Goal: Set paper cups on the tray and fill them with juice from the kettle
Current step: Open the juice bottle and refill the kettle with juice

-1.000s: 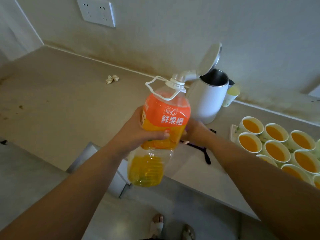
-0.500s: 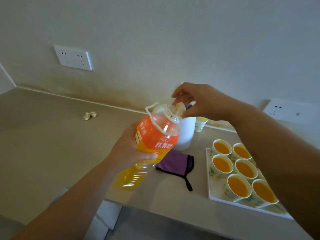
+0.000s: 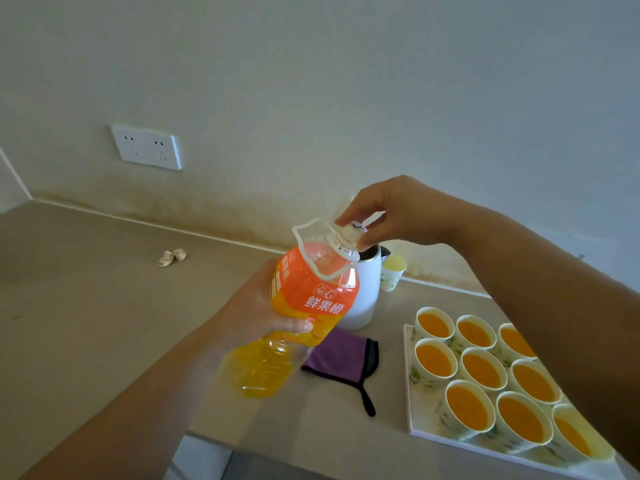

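Observation:
My left hand grips a tilted juice bottle with an orange label and a white carry handle; yellow juice sits in its lower end. My right hand pinches the white cap on the bottle's neck. Behind the bottle stands the white kettle, mostly hidden. To the right, a white tray holds several paper cups filled with orange juice.
A purple cloth with a black strap lies on the counter between the kettle and the tray. One more paper cup stands behind the kettle by the wall. A crumpled scrap lies at the left. A wall socket is above.
A second ago both hands held the bottle tipped toward the open kettle. My right hand has since risen to the neck and now pinches the cap; the view has lifted toward the wall.

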The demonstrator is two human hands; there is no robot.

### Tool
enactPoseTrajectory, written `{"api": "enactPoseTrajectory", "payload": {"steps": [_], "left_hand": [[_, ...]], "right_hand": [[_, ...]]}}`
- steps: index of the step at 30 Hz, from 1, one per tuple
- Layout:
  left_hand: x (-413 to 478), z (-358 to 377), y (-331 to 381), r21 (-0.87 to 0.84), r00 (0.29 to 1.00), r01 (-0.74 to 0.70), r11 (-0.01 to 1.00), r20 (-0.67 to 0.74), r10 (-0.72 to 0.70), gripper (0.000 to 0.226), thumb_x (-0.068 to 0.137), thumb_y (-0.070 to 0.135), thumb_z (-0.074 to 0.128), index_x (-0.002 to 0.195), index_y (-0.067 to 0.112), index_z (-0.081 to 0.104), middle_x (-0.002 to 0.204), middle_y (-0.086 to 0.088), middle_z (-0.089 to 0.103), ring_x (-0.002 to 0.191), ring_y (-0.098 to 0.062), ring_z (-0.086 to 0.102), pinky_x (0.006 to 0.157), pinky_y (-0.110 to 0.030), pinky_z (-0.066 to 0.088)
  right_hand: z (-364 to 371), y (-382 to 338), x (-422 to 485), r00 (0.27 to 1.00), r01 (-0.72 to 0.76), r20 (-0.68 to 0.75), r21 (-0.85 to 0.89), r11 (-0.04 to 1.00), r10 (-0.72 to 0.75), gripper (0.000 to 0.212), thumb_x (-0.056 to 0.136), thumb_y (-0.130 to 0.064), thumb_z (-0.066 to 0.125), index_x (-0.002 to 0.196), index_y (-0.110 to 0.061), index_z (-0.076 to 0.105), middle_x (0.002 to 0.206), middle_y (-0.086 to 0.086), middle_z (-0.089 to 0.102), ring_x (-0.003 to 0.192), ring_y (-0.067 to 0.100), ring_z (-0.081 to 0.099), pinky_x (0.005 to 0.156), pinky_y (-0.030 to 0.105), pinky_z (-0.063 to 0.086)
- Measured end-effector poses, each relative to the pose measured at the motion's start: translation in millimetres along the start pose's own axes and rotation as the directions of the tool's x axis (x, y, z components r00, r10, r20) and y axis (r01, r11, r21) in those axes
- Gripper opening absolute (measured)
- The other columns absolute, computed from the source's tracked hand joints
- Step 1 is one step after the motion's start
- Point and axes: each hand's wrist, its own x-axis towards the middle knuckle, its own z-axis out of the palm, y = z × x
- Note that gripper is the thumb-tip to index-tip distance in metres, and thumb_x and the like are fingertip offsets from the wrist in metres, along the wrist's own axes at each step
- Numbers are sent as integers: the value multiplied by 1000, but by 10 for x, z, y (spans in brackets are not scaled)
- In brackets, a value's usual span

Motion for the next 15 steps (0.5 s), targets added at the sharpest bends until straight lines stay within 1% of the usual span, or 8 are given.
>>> {"api": "enactPoseTrajectory", "payload": {"steps": [3,5,7,9,10,12,13,15], "left_hand": [[15,28,27,-19,1000,-18,1000,-16,17,86,44,24,88,116,43,46,113,13,63,99,7,61,71,-11,50],[37,47,52,-20,998,-41,999,-56,40,83,43,22,88,113,44,47,109,15,64,97,8,61,70,-8,49],[65,61,78,-3,995,-62,998,-80,62,83,44,24,88,112,47,47,107,20,64,97,9,60,69,-8,48],[94,71,94,28,995,-76,997,-64,78,85,45,29,89,114,52,45,108,28,62,100,9,59,71,-9,50],[106,81,103,48,995,-86,995,-47,88,86,45,31,90,114,54,44,109,32,59,102,8,58,73,-10,50],[123,91,95,76,995,-88,993,-40,91,86,45,36,90,115,57,43,111,36,57,104,8,58,76,-13,51],[131,92,85,76,995,-80,994,-53,85,87,44,37,90,115,56,43,111,33,58,103,8,58,78,-15,51],[149,82,58,55,994,-62,997,-81,67,89,42,37,90,117,53,44,112,26,61,102,7,59,79,-19,51]], "right_hand": [[-23,9,21,1000,-17,-16,-23,1000,16,30,78,-25,76,107,-26,70,88,-21,59,78,-5,58,69,1,41],[-37,-6,20,997,-71,-43,-6,997,71,23,79,-37,72,94,-21,69,79,-17,63,69,-2,61,64,9,42],[-8,-37,44,987,-151,-58,-6,988,151,34,83,-50,62,75,-17,59,67,-10,65,58,2,64,59,16,41],[43,-79,79,974,-220,-93,-183,958,205,51,88,-60,44,67,-14,51,65,-1,64,51,7,59,55,17,40],[60,-89,91,968,-246,-128,-281,928,218,59,90,-63,34,66,-12,53,67,3,64,51,8,55,55,18,39],[52,-93,98,957,-282,-172,-363,888,233,74,90,-66,21,75,-6,62,74,8,65,54,11,52,57,21,39],[24,-91,89,958,-279,-156,-332,901,239,76,91,-65,19,85,-5,65,81,9,67,58,12,54,60,23,40],[-55,-74,45,973,-229,-65,-142,963,222,61,93,-60,24,110,-14,58,99,5,65,68,12,57,65,24,46]]}}
